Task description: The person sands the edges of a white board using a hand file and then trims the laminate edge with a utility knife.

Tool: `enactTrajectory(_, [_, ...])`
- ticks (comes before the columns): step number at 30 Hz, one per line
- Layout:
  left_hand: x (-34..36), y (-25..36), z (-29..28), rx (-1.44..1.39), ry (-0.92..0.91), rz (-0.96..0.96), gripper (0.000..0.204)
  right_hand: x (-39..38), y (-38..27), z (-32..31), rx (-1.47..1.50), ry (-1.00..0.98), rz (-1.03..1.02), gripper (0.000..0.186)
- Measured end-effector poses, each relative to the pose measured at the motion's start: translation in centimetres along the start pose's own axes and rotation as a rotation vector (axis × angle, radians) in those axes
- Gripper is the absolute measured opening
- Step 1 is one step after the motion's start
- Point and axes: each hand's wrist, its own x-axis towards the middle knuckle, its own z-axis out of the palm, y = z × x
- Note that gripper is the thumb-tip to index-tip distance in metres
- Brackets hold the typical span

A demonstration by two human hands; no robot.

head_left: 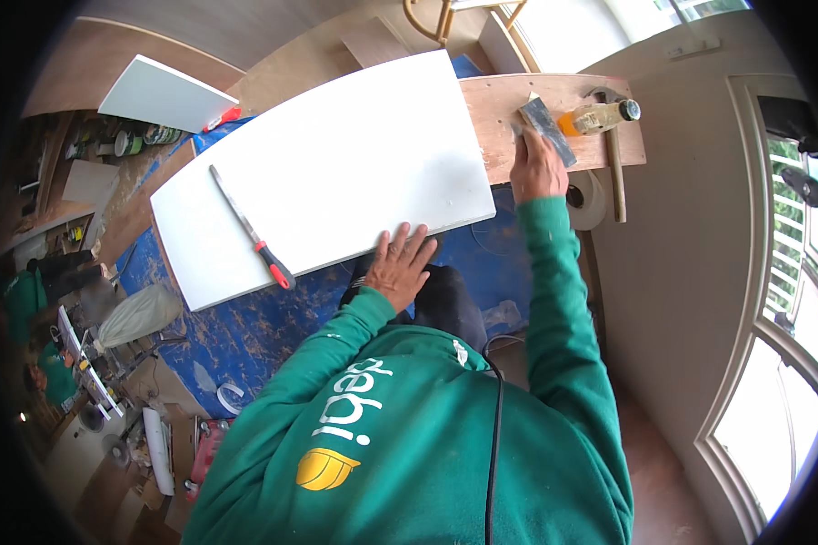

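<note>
A large white panel (336, 173) with one curved edge lies on the bench in front of me. My left hand (403, 265) rests at its near edge, fingers spread and holding nothing. Across the panel's left part lies a file (234, 204) with a red and black handle. To the right, my right hand (540, 168) closes on a flat, dark grey rectangular block (548, 132), which looks like a sanding block. That block is over a wooden board (491, 136) beside the panel; its underside is hidden.
A bottle (600, 118) with a dark cap and a hammer (615, 177) lie at the board's right end. A white roll (591, 202) is below. Blue sheeting (264, 336) bears sawdust. Far left, a person in green (27, 295) is near tools; a window (786, 236) is right.
</note>
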Motion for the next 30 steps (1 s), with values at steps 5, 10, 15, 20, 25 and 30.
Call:
enactTrajectory(5, [-4.2,-2.1,-0.8,-0.146,-0.011,0.133,0.045,4.6,2.5,5.6,-0.266,-0.359,-0.025,0.015])
enactTrajectory(10, [-8.4,-11.0,-6.2,-0.225,0.680,-0.749,0.036,3.3,4.7,6.9,-0.213,0.110,-0.243,0.032])
enactTrajectory(15, [-8.8,-19.2,-6.8,-0.529,0.316,-1.230,0.068,-5.6,-4.6,5.3,0.607,0.070,0.097,0.022])
enactTrajectory(20, [-8.4,-18.4,-2.4,-0.513,0.461,-1.002,0.046,-16.0,-15.8,9.1,0.864,-0.654,0.438,0.026])
enactTrajectory(25, [-9.7,-8.8,-2.8,-0.809,0.203,-0.705,0.035,-22.0,-20.5,9.1,0.653,-0.610,0.448,0.039])
enactTrajectory(30, [-9.8,-5.4,-4.0,-0.865,-0.013,-0.257,0.058,-26.2,-15.9,6.4,0.918,-0.380,0.676,0.025])
